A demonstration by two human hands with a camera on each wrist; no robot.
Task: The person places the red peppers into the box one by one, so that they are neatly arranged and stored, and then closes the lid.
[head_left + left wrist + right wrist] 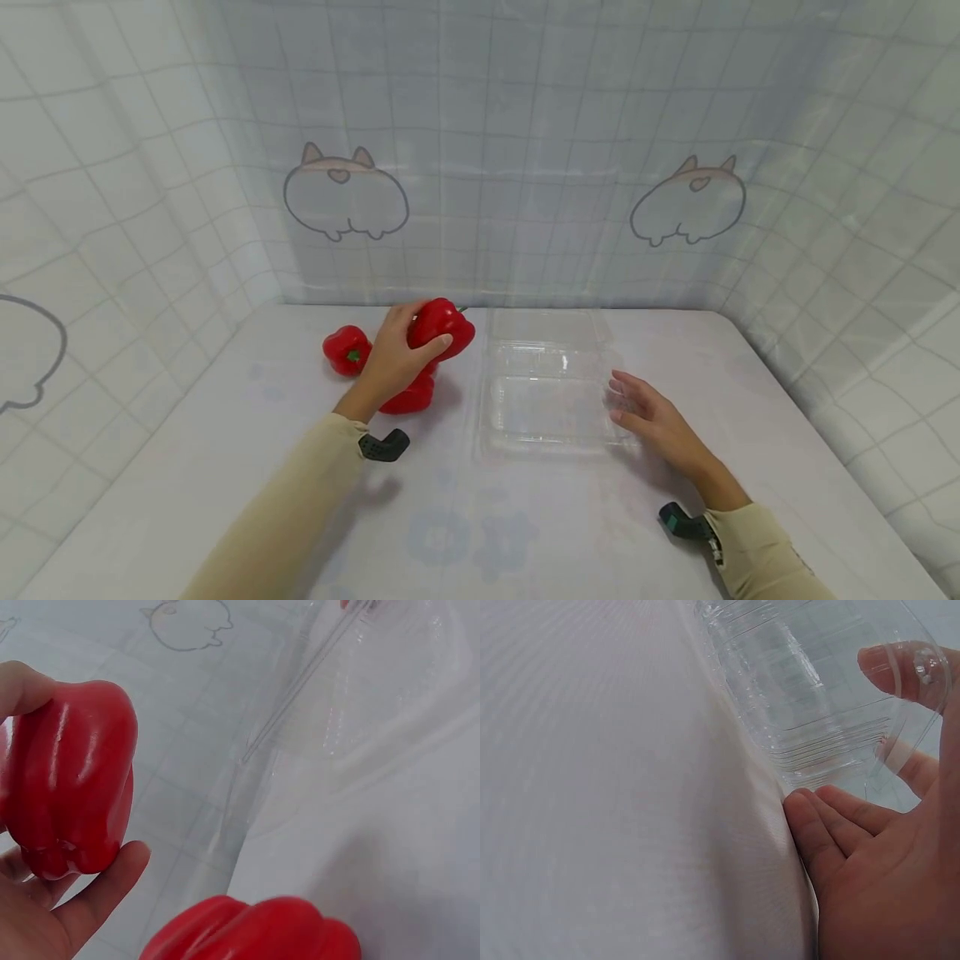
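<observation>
A glossy red bell pepper (444,327) with a green stem is gripped by my left hand (397,354), raised above the table. In the left wrist view, the thumb and fingers lie round the held pepper (71,772). Below that hand lies another red bell pepper (408,397), partly hidden by it, and a further red bell pepper (347,350) rests to its left. My right hand (663,425) is at the right edge of a clear plastic clamshell box (551,408). In the right wrist view its fingers (817,832) lie loosely extended beside the clear wall.
The box's lid (547,327) is folded back toward the rear wall. A pale patterned cloth covers the table (480,533). Checked sheets form the back wall (517,192) and both sides. Each wrist wears a dark camera mount.
</observation>
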